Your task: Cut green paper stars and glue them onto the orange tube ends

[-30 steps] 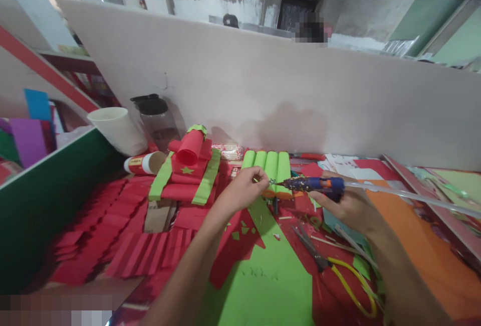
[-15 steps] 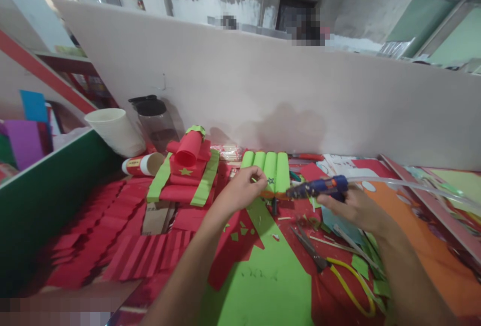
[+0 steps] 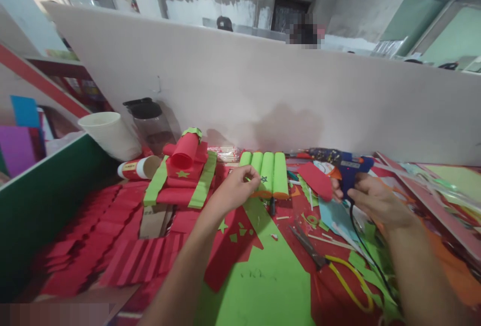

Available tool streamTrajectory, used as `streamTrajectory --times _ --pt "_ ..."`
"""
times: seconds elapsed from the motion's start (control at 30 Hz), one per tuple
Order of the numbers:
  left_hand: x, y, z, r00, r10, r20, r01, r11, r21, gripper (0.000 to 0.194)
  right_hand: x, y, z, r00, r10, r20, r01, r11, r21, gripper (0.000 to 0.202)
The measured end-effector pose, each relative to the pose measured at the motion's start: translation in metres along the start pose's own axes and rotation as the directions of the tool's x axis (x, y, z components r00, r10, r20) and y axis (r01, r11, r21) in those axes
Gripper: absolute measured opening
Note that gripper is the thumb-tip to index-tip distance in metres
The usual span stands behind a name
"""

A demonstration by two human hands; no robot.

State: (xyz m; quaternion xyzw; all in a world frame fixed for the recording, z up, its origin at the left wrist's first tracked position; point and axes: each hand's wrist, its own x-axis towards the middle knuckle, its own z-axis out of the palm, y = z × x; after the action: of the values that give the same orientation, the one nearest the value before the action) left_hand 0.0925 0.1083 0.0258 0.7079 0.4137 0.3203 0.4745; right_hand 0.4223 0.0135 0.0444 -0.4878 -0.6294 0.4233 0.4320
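My left hand is closed in a pinch in front of the green paper rolls. It overlaps the left ones, and what its fingertips hold, if anything, does not show. A small star is drawn on one roll, and the front ends are edged in orange. My right hand grips a dark blue glue gun by its handle, the nozzle pointing left, well to the right of the rolls. Just left of that hand lies a red rounded paper piece. Green card lies below my left hand.
Yellow-handled scissors lie open at front right. At left stand a red-and-green paper model, a paper cup, a white bucket and a jug. Pleated red paper covers the left front. A white partition stands behind.
My right hand has drawn the glue gun away from the green rolls, to the right and slightly up. My left hand keeps its place by the rolls; the view has shifted slightly.
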Motion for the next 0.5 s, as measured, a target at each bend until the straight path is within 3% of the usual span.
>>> streamTrajectory --times 0.17,0.27,0.4,0.5 --pt "0.000 -0.001 0.001 1.000 -0.006 0.010 0.006 1.000 -0.006 0.011 0.004 -0.002 -0.014 0.976 -0.039 -0.215 0.035 0.999 -0.022 0.027" --pt "0.000 0.000 0.002 1.000 -0.004 0.021 0.004 1.000 -0.002 0.011 0.009 0.006 -0.021 0.963 0.051 -0.263 -0.059 0.998 -0.024 0.022" --pt "-0.001 0.003 0.001 0.999 -0.006 0.032 0.006 1.000 0.009 0.010 0.014 0.026 -0.022 0.884 0.198 -0.424 -0.252 0.965 -0.074 0.016" --pt "-0.001 0.002 0.001 0.999 -0.018 0.039 0.018 1.000 0.008 0.011 0.016 0.037 -0.021 0.877 0.317 -0.362 -0.406 0.892 -0.201 0.018"
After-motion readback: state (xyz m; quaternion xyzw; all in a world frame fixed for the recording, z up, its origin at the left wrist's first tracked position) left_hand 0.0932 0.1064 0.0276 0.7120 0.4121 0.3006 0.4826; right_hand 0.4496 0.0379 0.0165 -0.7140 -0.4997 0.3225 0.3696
